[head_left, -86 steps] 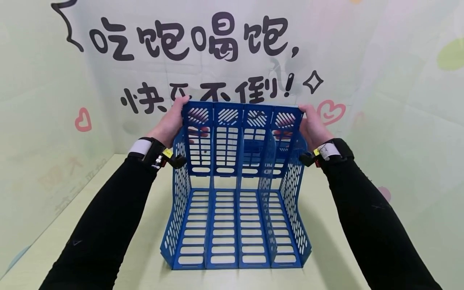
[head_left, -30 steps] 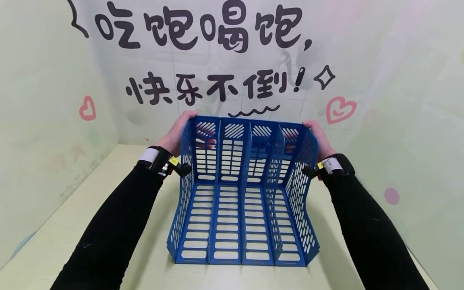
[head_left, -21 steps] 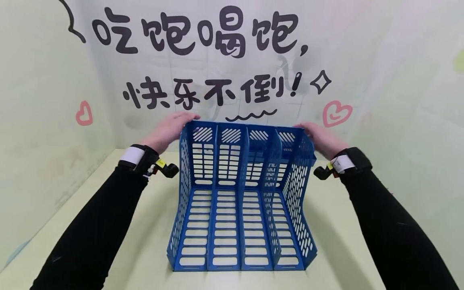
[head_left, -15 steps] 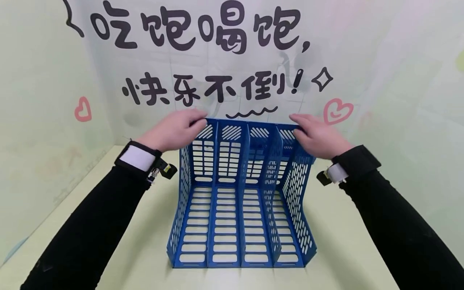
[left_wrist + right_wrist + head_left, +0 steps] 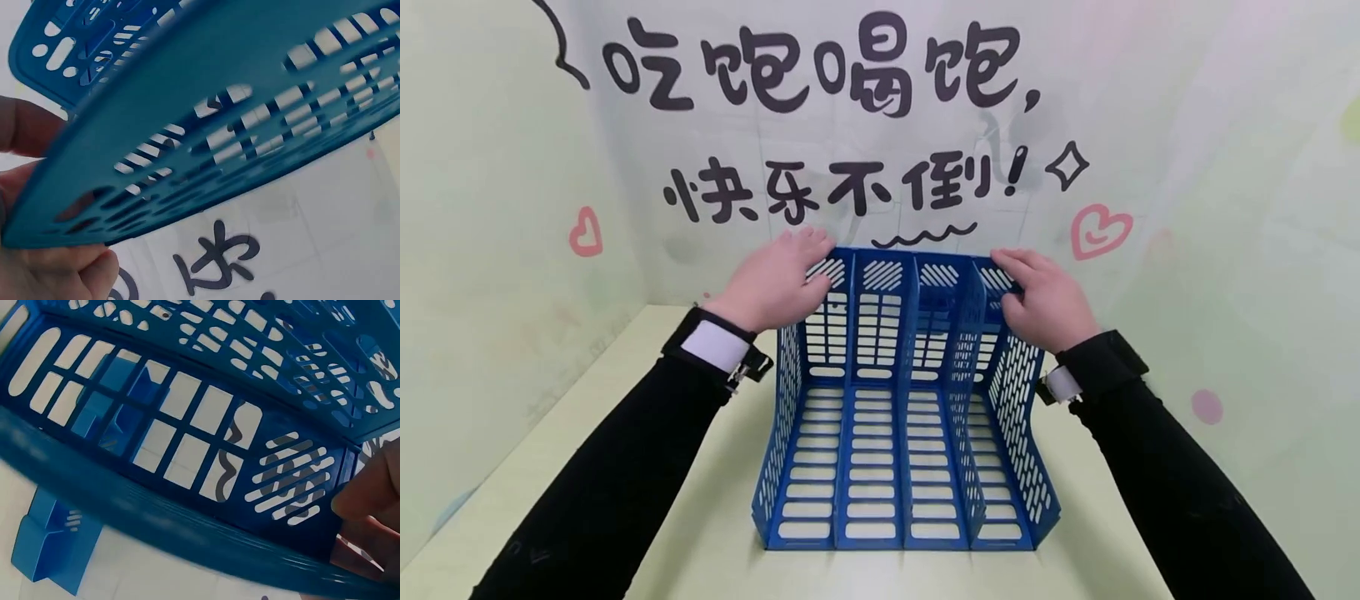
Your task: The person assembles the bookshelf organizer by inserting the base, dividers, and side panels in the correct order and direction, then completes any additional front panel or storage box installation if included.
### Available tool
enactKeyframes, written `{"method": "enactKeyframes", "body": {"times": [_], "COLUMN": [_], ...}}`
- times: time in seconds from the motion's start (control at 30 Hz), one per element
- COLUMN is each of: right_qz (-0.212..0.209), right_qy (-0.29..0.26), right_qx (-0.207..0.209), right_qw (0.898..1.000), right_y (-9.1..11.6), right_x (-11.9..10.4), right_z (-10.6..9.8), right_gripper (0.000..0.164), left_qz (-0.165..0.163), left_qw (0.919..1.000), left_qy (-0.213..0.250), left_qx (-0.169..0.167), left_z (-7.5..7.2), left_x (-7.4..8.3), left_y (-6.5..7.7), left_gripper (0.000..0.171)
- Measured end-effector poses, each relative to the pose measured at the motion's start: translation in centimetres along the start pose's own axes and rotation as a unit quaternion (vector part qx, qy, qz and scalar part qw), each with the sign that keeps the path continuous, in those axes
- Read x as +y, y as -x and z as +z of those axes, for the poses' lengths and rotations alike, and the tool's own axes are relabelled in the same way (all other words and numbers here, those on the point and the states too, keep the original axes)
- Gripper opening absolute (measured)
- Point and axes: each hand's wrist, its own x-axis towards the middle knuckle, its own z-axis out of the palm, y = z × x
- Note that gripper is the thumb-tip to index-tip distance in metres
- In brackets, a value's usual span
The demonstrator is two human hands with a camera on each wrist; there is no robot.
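A blue plastic file rack (image 5: 907,333) with slotted walls and several upright compartments stands on the table in the head view. My left hand (image 5: 775,283) holds the top left corner of its back panel, thumb on the inner side and fingers over the top edge. At the top right corner, my right hand (image 5: 1051,302) has the same hold. In the left wrist view, thumb and fingers of the left hand (image 5: 56,275) lie on both sides of a rack wall (image 5: 156,81). The right wrist view shows the right hand (image 5: 369,500) pinching the corner.
The pale tabletop (image 5: 700,533) extends around the rack. Behind it hangs a light backdrop (image 5: 880,142) with black lettering and pink hearts. A blue box-like piece (image 5: 56,544) shows behind the rack in the right wrist view.
Earlier, a gap showed between back panel and base; the panel has come down and the gap has closed. Both hands have shifted from the outer sides onto the top corners, thumbs now inside.
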Motion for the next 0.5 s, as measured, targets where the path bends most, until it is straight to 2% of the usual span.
{"method": "enactKeyframes", "body": {"times": [0.07, 0.1, 0.13, 0.17, 0.23, 0.27, 0.33, 0.37, 0.43, 0.47, 0.5], "right_qz": [0.001, 0.001, 0.0, -0.001, -0.002, 0.004, 0.012, 0.021, 0.046, 0.055, 0.059], "right_qy": [-0.008, -0.018, -0.035, -0.054, -0.105, -0.139, -0.197, -0.219, -0.245, -0.242, -0.231], "right_qx": [-0.01, -0.01, -0.004, 0.014, 0.078, 0.107, 0.138, 0.132, 0.074, 0.03, -0.013], "right_qw": [1.0, 1.0, 0.999, 0.998, 0.991, 0.984, 0.971, 0.967, 0.966, 0.968, 0.971], "right_y": [0.0, 0.1, 0.3, 0.8, 2.5, 3.7, 7.0, 8.9, 12.6, 14.3, 15.9], "right_x": [0.2, 0.4, 0.6, 0.8, 1.1, 1.2, 1.0, 0.8, 0.4, 0.3, 0.2], "right_z": [0.1, 0.3, 0.5, 0.6, 0.8, 0.8, 0.8, 0.8, 1.0, 1.2, 1.5], "right_gripper": [0.062, 0.064, 0.065, 0.065, 0.064, 0.062, 0.057, 0.055, 0.059, 0.065, 0.072], "left_qz": [-0.012, -0.022, -0.033, -0.05, -0.085, -0.103, -0.138, -0.152, -0.162, -0.164, -0.163], "left_qw": [0.9958, 0.9888, 0.9774, 0.9618, 0.922, 0.9011, 0.8662, 0.8494, 0.8255, 0.819, 0.8164], "left_qy": [0.091, 0.146, 0.206, 0.264, 0.367, 0.409, 0.47, 0.498, 0.538, 0.549, 0.554], "left_qx": [0.009, 0.019, 0.033, 0.051, 0.09, 0.1, 0.098, 0.087, 0.049, 0.028, 0.013], "left_z": [0.4, 0.8, 1.1, 1.6, 3.0, 3.8, 5.6, 6.6, 8.2, 8.9, 9.4], "left_x": [-0.7, -1.2, -1.7, -2.3, -3.3, -3.9, -5.0, -5.6, -6.9, -7.5, -8.0], "left_y": [0.4, 0.7, 1.0, 1.4, 2.1, 2.5, 3.1, 3.4, 3.9, 4.0, 4.2], "left_gripper": [0.064, 0.063, 0.062, 0.063, 0.062, 0.063, 0.063, 0.063, 0.062, 0.061, 0.06]}}
